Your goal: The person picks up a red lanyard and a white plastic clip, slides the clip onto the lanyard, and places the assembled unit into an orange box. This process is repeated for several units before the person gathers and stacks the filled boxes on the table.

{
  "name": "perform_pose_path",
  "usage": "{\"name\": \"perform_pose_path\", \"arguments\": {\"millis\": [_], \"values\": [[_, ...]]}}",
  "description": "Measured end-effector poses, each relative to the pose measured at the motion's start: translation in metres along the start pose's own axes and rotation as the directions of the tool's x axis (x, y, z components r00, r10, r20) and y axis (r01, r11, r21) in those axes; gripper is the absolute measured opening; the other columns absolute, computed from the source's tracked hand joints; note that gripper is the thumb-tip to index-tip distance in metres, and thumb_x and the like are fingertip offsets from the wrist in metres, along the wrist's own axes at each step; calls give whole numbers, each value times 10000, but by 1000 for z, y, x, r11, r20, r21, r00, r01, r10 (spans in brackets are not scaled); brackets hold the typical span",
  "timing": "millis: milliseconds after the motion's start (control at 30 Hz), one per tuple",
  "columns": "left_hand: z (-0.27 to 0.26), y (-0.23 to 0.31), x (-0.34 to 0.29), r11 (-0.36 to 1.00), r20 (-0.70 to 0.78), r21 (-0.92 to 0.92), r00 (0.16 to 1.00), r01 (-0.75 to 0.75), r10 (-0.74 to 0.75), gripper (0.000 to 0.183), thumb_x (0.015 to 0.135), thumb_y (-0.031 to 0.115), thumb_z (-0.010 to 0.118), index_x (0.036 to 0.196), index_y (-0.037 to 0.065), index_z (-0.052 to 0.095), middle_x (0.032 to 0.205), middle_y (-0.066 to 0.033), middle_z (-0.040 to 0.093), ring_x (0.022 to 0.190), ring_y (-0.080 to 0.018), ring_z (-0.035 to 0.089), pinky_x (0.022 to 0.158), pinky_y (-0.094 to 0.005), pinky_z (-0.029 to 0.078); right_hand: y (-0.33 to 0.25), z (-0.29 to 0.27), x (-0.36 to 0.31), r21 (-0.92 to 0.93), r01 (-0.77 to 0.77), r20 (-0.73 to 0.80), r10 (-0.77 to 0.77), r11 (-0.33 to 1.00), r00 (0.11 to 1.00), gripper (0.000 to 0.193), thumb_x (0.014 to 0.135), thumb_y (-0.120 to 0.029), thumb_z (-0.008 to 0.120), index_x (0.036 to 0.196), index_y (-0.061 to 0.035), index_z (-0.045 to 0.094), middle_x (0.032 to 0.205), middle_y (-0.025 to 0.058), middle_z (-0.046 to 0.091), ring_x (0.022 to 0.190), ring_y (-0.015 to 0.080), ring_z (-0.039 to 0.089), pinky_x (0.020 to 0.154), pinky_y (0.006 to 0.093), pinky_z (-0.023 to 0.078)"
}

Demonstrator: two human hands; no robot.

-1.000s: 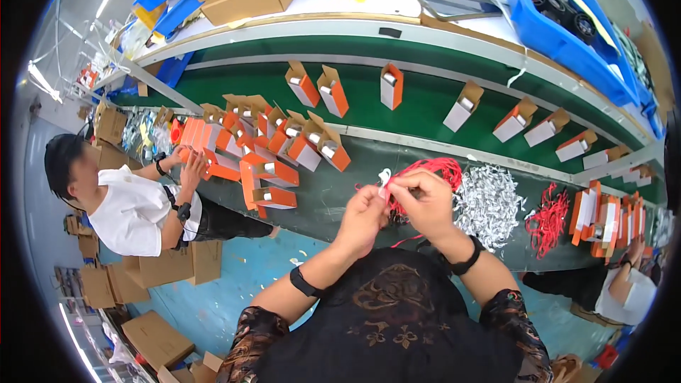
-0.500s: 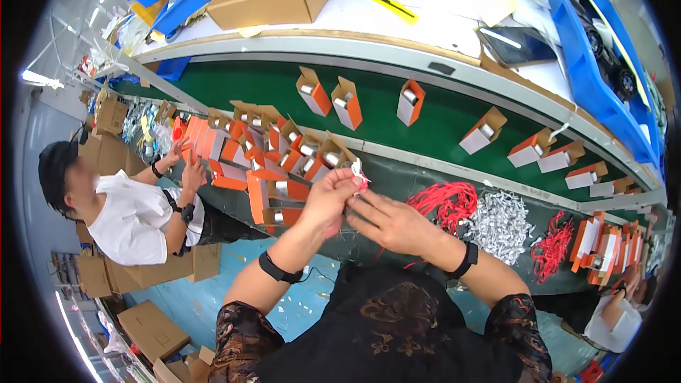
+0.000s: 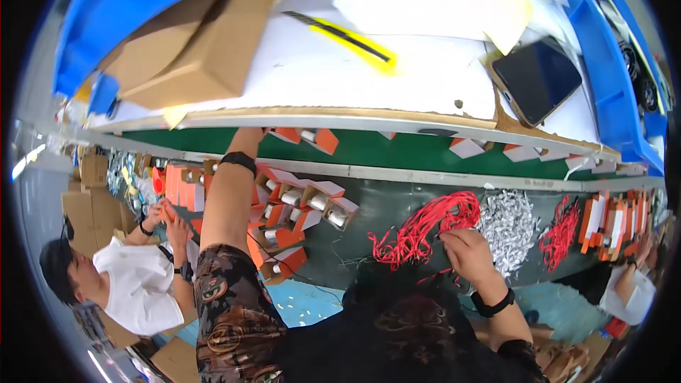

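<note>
My left arm reaches forward beneath the raised shelf (image 3: 319, 115). Only the back part of my left hand (image 3: 253, 133) shows, beside an orange and white box (image 3: 286, 135) on the green surface; the shelf edge hides its fingers. My right hand (image 3: 468, 254) is at the near right edge of a pile of red cords (image 3: 443, 216), its fingers closed together on a red cord. Just right of that hand lies a heap of small silvery-white pieces (image 3: 507, 223). Open boxes with silver-topped contents (image 3: 339, 214) cluster to the right of my left forearm.
On the shelf are a brown carton (image 3: 206, 50), a yellow cutter (image 3: 355, 42), a dark phone (image 3: 537, 79) and blue bins (image 3: 603, 64). A second red cord pile (image 3: 560, 234) lies at right. One co-worker (image 3: 138, 284) handles an orange box at left; another person (image 3: 628, 287) is at far right.
My hands, together before holding a small white and red piece, have parted. The left has gone forward under the shelf, the right back to the red cords. The view has shifted, showing the shelf closer.
</note>
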State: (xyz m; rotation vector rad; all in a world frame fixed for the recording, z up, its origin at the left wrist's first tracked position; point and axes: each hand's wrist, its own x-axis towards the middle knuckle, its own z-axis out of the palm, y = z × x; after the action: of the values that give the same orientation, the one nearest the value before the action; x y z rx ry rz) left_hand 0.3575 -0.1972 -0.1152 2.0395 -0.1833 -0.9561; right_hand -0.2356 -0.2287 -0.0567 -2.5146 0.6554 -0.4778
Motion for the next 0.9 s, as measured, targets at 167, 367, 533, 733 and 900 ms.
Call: {"name": "perform_pose_path", "arguments": {"millis": [167, 367, 533, 733, 900], "values": [[4, 16, -1, 956, 102, -292, 995, 19, 11, 137, 934, 160, 616, 1055, 101, 638, 859, -43, 653, 753, -126, 619, 574, -258, 485, 18, -4, -25, 14, -227, 59, 226, 974, 972, 203, 779, -59, 672, 981, -64, 691, 926, 109, 654, 817, 311, 641, 692, 409, 521], [-6, 37, -19, 795, 95, -606, 994, 21, 46, 173, 933, 151, 618, 1100, 105, 624, 940, -52, 660, 861, -150, 631, 681, -290, 523, 45, 22, -36, 80, -200, 100, 192, 977, 976, 124, 784, -57, 654, 904, -60, 687, 827, 94, 638, 773, 311, 637, 678, 412, 521], [-24, 56, -118, 706, -431, -381, 790, -597, 435, 274, 942, 150, 611, 1205, 87, 570, 1175, -74, 623, 1054, -234, 592, 942, -401, 432, 56, 94, -45, 51, -233, 311, 207, 971, 928, 115, 815, -141, 655, 914, -96, 691, 857, 85, 653, 858, 302, 654, 714, 423, 528], [22, -11, -324, 657, -99, -407, 745, -635, 659, 112, 916, 127, 632, 958, 58, 554, 827, -16, 556, 720, -102, 529, 642, -242, 440, 19, 183, -13, 100, -240, 654, 118, 965, 747, 313, 810, -377, 691, 945, -94, 682, 905, 104, 668, 887, 319, 663, 763, 453, 534], [91, -135, -415, 874, 119, -433, 948, -219, 296, 123, 885, 99, 684, 987, 53, 634, 889, -27, 644, 765, -94, 580, 687, -243, 475, -12, 230, -8, -5, -229, 451, 207, 973, 868, 512, 796, -479, 715, 1091, -77, 596, 1008, 165, 654, 896, 349, 668, 735, 453, 536]]}}
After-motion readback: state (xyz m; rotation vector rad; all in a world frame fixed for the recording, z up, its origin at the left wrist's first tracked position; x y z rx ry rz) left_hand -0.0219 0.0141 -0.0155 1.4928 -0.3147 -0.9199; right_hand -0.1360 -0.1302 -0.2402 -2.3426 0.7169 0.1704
